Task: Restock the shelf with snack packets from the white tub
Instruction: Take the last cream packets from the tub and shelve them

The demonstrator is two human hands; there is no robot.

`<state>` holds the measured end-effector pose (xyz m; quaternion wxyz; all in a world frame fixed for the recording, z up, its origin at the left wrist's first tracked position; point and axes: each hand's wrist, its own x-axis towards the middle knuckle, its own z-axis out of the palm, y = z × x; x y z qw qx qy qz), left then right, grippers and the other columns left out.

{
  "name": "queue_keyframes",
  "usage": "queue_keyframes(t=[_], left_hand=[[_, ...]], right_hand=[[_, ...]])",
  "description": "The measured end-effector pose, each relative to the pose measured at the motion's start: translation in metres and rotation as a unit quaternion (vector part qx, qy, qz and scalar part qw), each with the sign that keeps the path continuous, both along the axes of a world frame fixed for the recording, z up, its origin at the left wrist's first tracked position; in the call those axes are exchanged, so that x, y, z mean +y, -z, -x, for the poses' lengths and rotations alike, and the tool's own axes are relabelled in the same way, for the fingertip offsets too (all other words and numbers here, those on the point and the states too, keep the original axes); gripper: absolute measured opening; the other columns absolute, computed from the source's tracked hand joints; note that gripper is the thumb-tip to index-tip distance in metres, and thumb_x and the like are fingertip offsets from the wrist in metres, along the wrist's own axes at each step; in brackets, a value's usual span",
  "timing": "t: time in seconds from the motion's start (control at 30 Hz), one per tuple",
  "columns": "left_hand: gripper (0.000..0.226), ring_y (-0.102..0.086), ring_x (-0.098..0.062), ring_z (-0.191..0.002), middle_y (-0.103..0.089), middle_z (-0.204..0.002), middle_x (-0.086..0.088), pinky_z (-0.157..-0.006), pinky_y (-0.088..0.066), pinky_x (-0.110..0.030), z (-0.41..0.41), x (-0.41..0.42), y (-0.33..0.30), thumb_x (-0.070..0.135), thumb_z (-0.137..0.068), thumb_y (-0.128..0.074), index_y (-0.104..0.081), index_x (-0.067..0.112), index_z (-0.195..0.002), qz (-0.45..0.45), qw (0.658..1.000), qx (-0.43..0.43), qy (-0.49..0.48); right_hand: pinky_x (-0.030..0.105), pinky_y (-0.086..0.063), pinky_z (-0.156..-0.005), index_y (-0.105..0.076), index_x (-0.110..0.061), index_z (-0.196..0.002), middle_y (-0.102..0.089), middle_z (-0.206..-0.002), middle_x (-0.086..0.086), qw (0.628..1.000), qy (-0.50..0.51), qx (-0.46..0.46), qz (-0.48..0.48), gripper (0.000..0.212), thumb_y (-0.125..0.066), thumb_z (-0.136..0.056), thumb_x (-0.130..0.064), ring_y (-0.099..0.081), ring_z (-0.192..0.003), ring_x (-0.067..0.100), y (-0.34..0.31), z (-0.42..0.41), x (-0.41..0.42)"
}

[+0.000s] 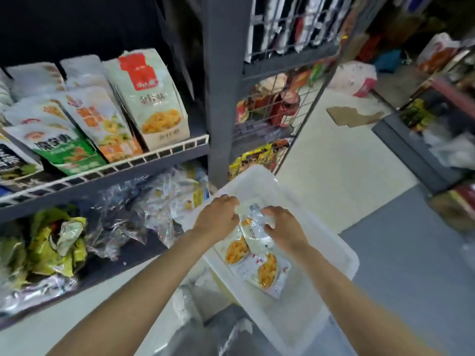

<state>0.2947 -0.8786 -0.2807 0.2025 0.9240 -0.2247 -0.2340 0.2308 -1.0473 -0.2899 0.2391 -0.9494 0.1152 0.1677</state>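
The white tub point(331, 242) sits on the floor in front of the shelf. Inside it lie clear snack packets point(267, 273) with orange-yellow snacks showing. Both my hands reach down into the tub. My left hand point(218, 217) has curled fingers at the top edge of a crinkled clear packet point(253, 222). My right hand point(282, 226) grips the same packet from the right side. The lower shelf point(123, 255) to the left holds similar clear packets point(164, 201) in a loose pile.
The upper shelf point(154, 160) carries standing white snack bags behind a white wire rail. Green-yellow bags point(54, 242) fill the lower shelf's left. A grey post point(221, 98) and wire rack point(270, 106) stand behind the tub. Cardboard point(352, 116) lies on the floor.
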Motion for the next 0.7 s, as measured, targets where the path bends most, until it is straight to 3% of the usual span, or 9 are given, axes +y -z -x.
queue_keyframes(t=[0.1,0.2,0.3,0.37,0.43,0.57,0.63,0.7], left_hand=[[0.045,-0.041,-0.030,-0.124,-0.040,-0.136,-0.013,-0.098,-0.041,-0.039,0.016,-0.012,0.035,0.022,-0.094,-0.047,-0.038,0.007,-0.136,-0.097,0.993,0.066,0.013],[0.055,-0.030,-0.028,-0.135,-0.029,-0.147,-0.013,-0.104,-0.036,-0.040,0.026,-0.014,0.063,0.026,-0.093,-0.051,-0.032,0.004,-0.140,-0.160,0.981,0.103,0.033],[0.060,-0.020,-0.026,-0.141,-0.015,-0.154,-0.012,-0.107,-0.032,-0.042,0.031,-0.016,0.080,0.025,-0.092,-0.051,-0.025,0.008,-0.143,-0.196,0.973,0.118,0.044],[0.063,-0.017,-0.027,-0.142,-0.011,-0.155,-0.012,-0.106,-0.030,-0.043,0.032,-0.019,0.084,0.027,-0.091,-0.052,-0.023,0.010,-0.145,-0.212,0.969,0.117,0.041],[0.066,-0.020,-0.028,-0.140,-0.013,-0.153,-0.013,-0.105,-0.031,-0.042,0.031,-0.023,0.088,0.031,-0.089,-0.055,-0.024,0.011,-0.144,-0.222,0.969,0.107,0.028],[0.070,-0.028,-0.032,-0.133,-0.023,-0.147,-0.015,-0.104,-0.032,-0.041,0.028,-0.029,0.092,0.036,-0.088,-0.058,-0.024,0.008,-0.143,-0.256,0.965,0.051,-0.019],[0.070,-0.036,-0.033,-0.127,-0.031,-0.141,-0.015,-0.099,-0.036,-0.041,0.027,-0.031,0.091,0.032,-0.087,-0.062,-0.025,0.007,-0.141,-0.259,0.963,0.048,-0.055],[0.070,-0.038,-0.033,-0.123,-0.033,-0.137,-0.017,-0.098,-0.036,-0.042,0.028,-0.033,0.090,0.026,-0.085,-0.066,-0.026,0.008,-0.140,-0.268,0.960,0.041,-0.076]], right_hand=[[0.031,-0.029,-0.111,-0.019,-0.020,-0.149,-0.022,-0.155,0.001,0.997,-0.024,0.079,-0.008,0.070,-0.057,-0.090,-0.019,-0.023,-0.140,0.021,0.041,0.015,-0.003],[0.032,-0.011,-0.117,0.003,-0.021,-0.150,0.010,-0.158,-0.002,0.991,-0.070,0.118,0.001,0.092,-0.064,-0.088,-0.025,0.005,-0.146,0.016,0.074,0.021,0.002],[0.039,-0.004,-0.117,0.008,-0.022,-0.150,0.016,-0.157,-0.002,0.984,-0.095,0.148,0.037,0.092,-0.060,-0.089,-0.032,0.012,-0.144,0.013,0.093,0.027,-0.002],[0.045,-0.007,-0.116,-0.001,-0.021,-0.151,0.006,-0.158,-0.003,0.985,-0.090,0.124,0.076,0.087,-0.058,-0.088,-0.041,0.005,-0.145,0.013,0.098,0.035,-0.007],[0.047,-0.020,-0.113,-0.018,-0.017,-0.147,-0.011,-0.158,0.002,0.985,-0.092,0.068,0.128,0.075,-0.055,-0.088,-0.045,-0.010,-0.145,0.016,0.102,0.044,-0.014],[0.040,-0.033,-0.104,-0.032,-0.008,-0.140,-0.028,-0.151,0.013,0.971,-0.136,0.068,0.185,0.050,-0.038,-0.099,-0.034,-0.031,-0.138,0.025,0.102,0.061,-0.023],[0.036,-0.037,-0.097,-0.043,-0.009,-0.133,-0.044,-0.141,0.013,0.971,-0.143,0.058,0.183,0.037,-0.035,-0.099,-0.023,-0.047,-0.126,0.026,0.094,0.063,-0.029],[0.031,-0.041,-0.080,-0.055,-0.010,-0.117,-0.062,-0.115,0.011,0.983,-0.106,0.042,0.141,0.029,-0.034,-0.100,-0.021,-0.060,-0.102,0.028,0.081,0.062,-0.037]])
